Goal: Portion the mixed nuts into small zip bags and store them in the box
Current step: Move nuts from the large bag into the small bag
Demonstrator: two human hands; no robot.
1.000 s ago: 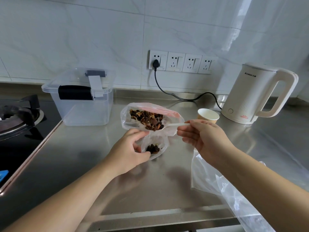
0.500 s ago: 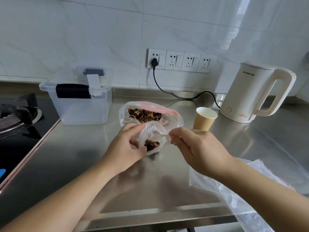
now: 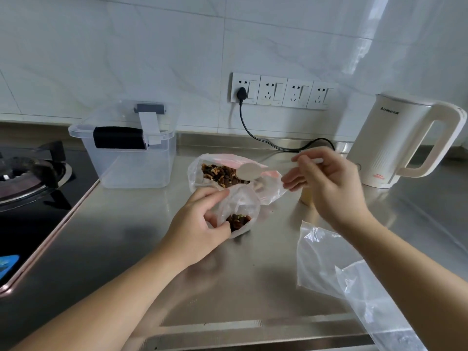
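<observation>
- Left hand [image 3: 200, 221] has its grip curled round the mouth of the small zip bag [image 3: 239, 214], thumb and fingers pinching the clear plastic so the bag stands on the desk [image 3: 121, 239] with its top held apart.
- A gas burner [image 3: 27, 173] sits at the far left, set in a black hob beside the steel desk.
- Behind the left hand stands the clear box [image 3: 131, 150], its lid on, a black clip on its near side.
- A small heap of mixed nuts [image 3: 236, 221] lies in the bottom of the small zip bag.
- Just behind it lies the large bag [image 3: 202, 171], open, with more nuts inside.
- Right hand [image 3: 324, 183] pinches the handle of a white spoon [image 3: 249, 171] in a closed grip; the bowl of the spoon hovers over the large bag and looks empty.
- A paper cup [image 3: 307, 198] is mostly hidden behind the right hand.
- Spare clear bags [image 3: 336, 272] lie under the right forearm.
- A white kettle [image 3: 395, 140] stands at the far right.
</observation>
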